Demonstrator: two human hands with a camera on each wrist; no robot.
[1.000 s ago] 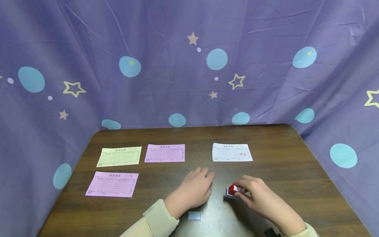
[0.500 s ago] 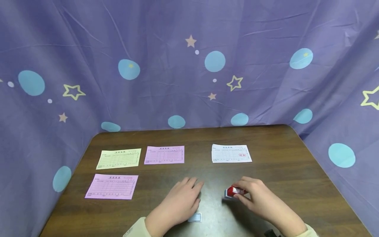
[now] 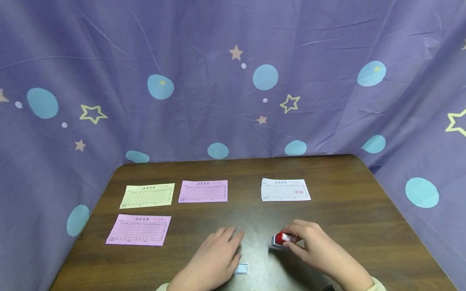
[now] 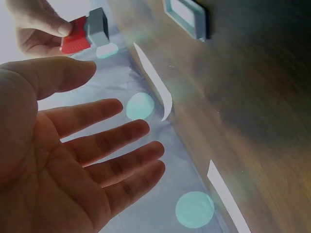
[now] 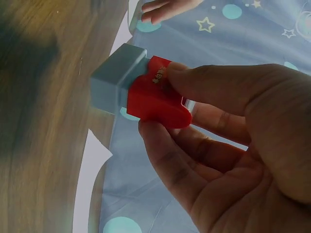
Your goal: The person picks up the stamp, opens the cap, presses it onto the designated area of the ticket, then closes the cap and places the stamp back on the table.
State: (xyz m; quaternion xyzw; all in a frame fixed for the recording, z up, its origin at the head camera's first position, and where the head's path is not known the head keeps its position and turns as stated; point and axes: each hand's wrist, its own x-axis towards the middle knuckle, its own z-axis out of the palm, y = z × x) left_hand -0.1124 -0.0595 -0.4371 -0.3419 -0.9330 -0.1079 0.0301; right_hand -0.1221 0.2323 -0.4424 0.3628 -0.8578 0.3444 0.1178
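My right hand [image 3: 316, 246] pinches the red body of a stamp [image 5: 158, 94] between thumb and fingers. The stamp is tilted, with its grey end pointing left over the table. A small rectangular grey-blue stamp cap [image 4: 187, 17] lies on the table, hollow side up. Beside it is my left hand [image 3: 212, 258], palm down and fingers spread, with nothing in its grasp. From the head camera the thumb side of that hand covers the cap's left part. A white printed slip [image 3: 285, 190] bearing a red stamp mark lies beyond the right hand.
Three more printed slips lie to the left: a pale yellow one [image 3: 147, 195], a pink one [image 3: 203, 191] beside it, and another pink one [image 3: 138, 229] nearer. A purple patterned curtain [image 3: 204, 72] stands around the brown wooden table's [image 3: 349, 190] back and sides.
My left hand has drawn left and back towards me, and now overlaps the cap in the head view. The right hand, still gripping the stamp, has shifted slightly left and nearer.
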